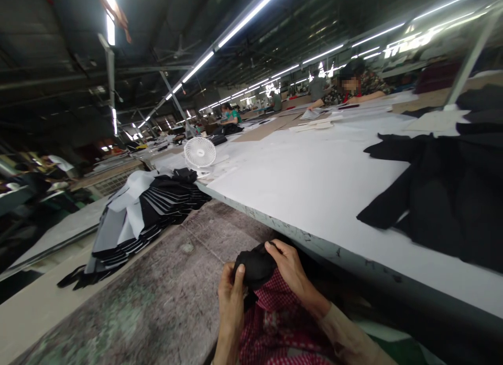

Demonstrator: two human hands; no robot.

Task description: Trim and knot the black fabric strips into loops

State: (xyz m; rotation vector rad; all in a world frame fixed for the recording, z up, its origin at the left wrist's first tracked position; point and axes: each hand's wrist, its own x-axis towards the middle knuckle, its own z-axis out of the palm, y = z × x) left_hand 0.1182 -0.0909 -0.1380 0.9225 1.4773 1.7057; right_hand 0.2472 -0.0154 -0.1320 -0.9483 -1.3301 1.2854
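- A long white table (314, 176) is stretching across a factory floor under strip lights, with other people working at its far end (353, 87).
- A heap of black cloth (444, 197) is lying on the table's right side, spilling toward its near edge.
- A stack of black and pale cut pieces (145, 213) is fanning out on the worn grey bench (165, 297) to the left, just below the table.
- A red checked cloth (275, 318) is lying under the person's hands, at the bottom of the view.
- A small white fan (200, 152) is standing on the table beyond the stack.
- The right hand (288, 265) is gripping a black scrap of fabric (255, 265) from above, fingers curled over it.
- The left hand (231, 297) is pinching the same scrap from below, thumb pressing on it.
- The scrap is sitting bunched between both hands, just above the checked cloth and below the table's edge.
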